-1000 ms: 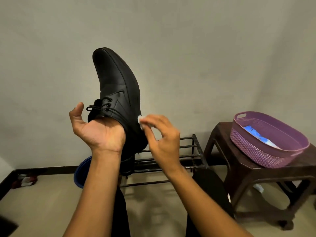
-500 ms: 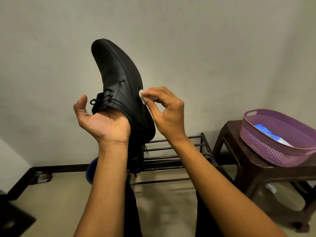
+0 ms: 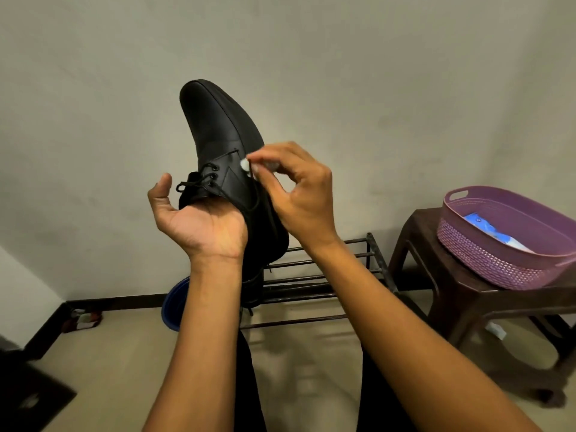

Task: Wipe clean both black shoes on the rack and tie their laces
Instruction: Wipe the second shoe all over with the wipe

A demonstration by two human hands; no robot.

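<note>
A black lace-up shoe is held up in front of the wall, toe pointing up. My left hand has its fingers inside the shoe's opening, thumb free. My right hand pinches a small white wipe against the shoe's side, just right of the eyelets. The black laces hang loose and untied. The dark metal shoe rack stands below, behind my arms. A dark shape that may be the second shoe sits on the rack, mostly hidden by my left forearm.
A brown plastic stool stands at the right with a purple basket on it holding a blue-and-white packet. A blue round object lies on the floor left of the rack. My dark-trousered legs are below.
My right hand has slid the wipe up the shoe's side, from near the heel quarter to beside the eyelets. The shoe has stayed held up in my left hand.
</note>
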